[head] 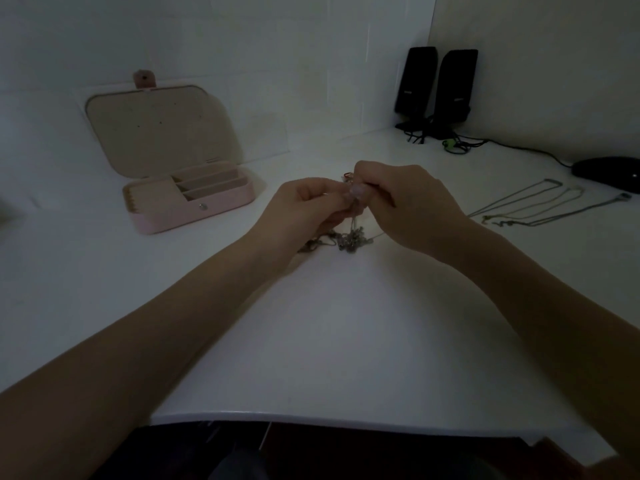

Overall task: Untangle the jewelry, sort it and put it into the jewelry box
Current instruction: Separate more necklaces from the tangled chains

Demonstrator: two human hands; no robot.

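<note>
We see both hands raised just above the white desk [329,341], meeting over its middle. The left hand [308,206] has its fingers curled in, and its grip pinches part of the tangled jewelry [348,239]. The right hand [401,202] is curled as well, its thumb and fingertips pinching the same tangle right beside the left fingertips, so the two hands touch or nearly touch there. A small reddish piece [347,175] shows just above where the fingers meet; we cannot tell what it is.

From the pinch, thin chains hang down to a knotted cluster of silvery links that lies on the desk between the wrists and just below the hands. A further bit of the tangle trails to the left under the left wrist.

To the left, well apart from the hands, stands the pink jewelry box [194,206], its lid open and leaning back, its beige inside showing several compartments. In the dim light we cannot tell whether anything lies in them.

To the right, three separate necklaces [526,207] lie stretched out side by side on the desk. Behind them sit a dark computer mouse [606,169] with its cable, and in the corner two black speakers [436,88] stand against the wall.
</note>
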